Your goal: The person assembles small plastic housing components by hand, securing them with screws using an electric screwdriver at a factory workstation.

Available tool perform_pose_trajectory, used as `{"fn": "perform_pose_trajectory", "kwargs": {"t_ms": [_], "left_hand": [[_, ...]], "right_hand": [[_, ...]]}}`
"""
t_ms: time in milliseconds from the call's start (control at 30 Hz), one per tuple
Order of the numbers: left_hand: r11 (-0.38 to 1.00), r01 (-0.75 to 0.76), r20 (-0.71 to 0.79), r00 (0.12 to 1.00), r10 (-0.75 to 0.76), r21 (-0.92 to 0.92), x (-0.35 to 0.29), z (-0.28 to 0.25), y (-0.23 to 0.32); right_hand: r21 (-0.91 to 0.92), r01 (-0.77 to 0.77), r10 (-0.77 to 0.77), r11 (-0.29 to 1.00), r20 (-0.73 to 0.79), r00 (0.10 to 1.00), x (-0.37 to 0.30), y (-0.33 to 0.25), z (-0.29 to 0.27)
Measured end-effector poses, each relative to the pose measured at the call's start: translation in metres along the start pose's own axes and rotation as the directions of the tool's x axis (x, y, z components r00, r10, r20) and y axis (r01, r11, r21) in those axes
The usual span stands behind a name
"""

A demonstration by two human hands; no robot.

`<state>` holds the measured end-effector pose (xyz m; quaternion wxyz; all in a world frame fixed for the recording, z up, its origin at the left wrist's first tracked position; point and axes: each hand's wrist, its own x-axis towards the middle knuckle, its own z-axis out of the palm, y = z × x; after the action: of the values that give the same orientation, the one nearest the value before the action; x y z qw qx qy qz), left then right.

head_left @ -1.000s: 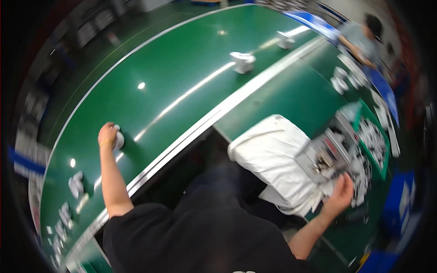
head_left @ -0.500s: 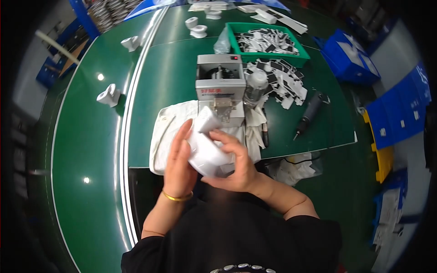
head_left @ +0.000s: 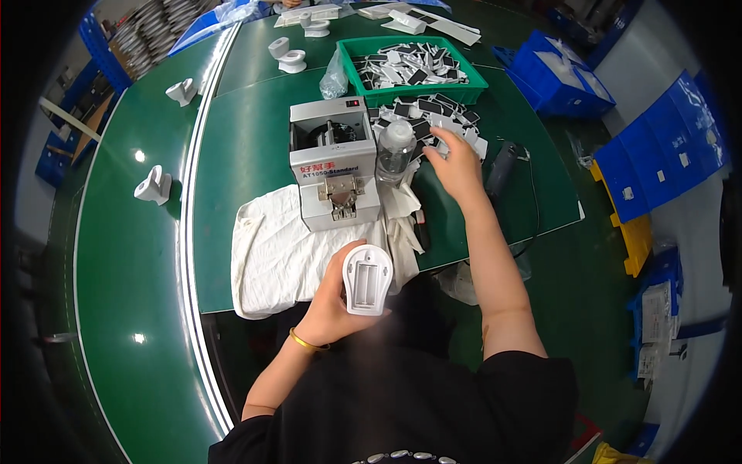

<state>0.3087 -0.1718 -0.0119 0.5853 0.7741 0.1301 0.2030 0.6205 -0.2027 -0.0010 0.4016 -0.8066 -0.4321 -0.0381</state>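
My left hand (head_left: 331, 308) grips a white plastic housing (head_left: 368, 290), its underside turned up. That face is rounded at one end and shows a battery compartment with bare slots. My right hand (head_left: 457, 168) is stretched out over the near edge of a pile of small white and black flat pieces (head_left: 468, 116). Its thumb and forefinger are apart, with the fingertips close to a white piece; whether they touch it I cannot tell. A grey tabletop machine (head_left: 332, 158) with a screw feeder stands ahead of my left hand, on a white cloth (head_left: 270, 251).
A clear bottle (head_left: 396, 151) stands between the machine and the pile. Behind the pile is a green bin (head_left: 471, 91) of similar pieces. A dark electric screwdriver (head_left: 502, 166) lies beyond my right forearm. White housings (head_left: 153, 185) stand along the left strip and far side.
My right hand has let go of the white housing and moved forward and right to the pile. The housing, now in my left hand alone, has been turned underside up. The view has shifted.
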Motion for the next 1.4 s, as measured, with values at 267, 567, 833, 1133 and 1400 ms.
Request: {"fn": "perform_pose_trajectory", "kwargs": {"t_ms": [267, 567, 833, 1133, 1400], "left_hand": [[0.998, 0.027, -0.022, 0.999, -0.029, -0.057, 0.000, 0.006, -0.005], [0.995, 0.058, -0.085, 0.994, -0.065, -0.075, -0.002, 0.004, -0.021], [0.995, -0.092, -0.145, 0.985, 0.098, 0.047, 0.003, -0.001, -0.016], [0.990, -0.058, -0.110, 0.991, 0.072, 0.129, -0.005, -0.001, -0.014], [0.987, -0.096, -0.106, 0.988, 0.110, 0.131, -0.003, -0.002, -0.014]], "right_hand": [[-0.297, 0.149, -0.178, 0.943, -0.072, 0.981, 0.041, 0.056, 0.047], [0.685, -0.043, 0.025, 0.727, 0.036, 0.999, -0.026, -0.012, -0.015], [0.721, -0.142, -0.119, 0.678, 0.298, 0.947, -0.094, -0.097, -0.050], [0.615, -0.094, -0.246, 0.783, 0.445, 0.861, -0.122, -0.115, -0.024], [0.600, -0.136, -0.178, 0.788, 0.434, 0.883, -0.129, -0.116, -0.021]]}}
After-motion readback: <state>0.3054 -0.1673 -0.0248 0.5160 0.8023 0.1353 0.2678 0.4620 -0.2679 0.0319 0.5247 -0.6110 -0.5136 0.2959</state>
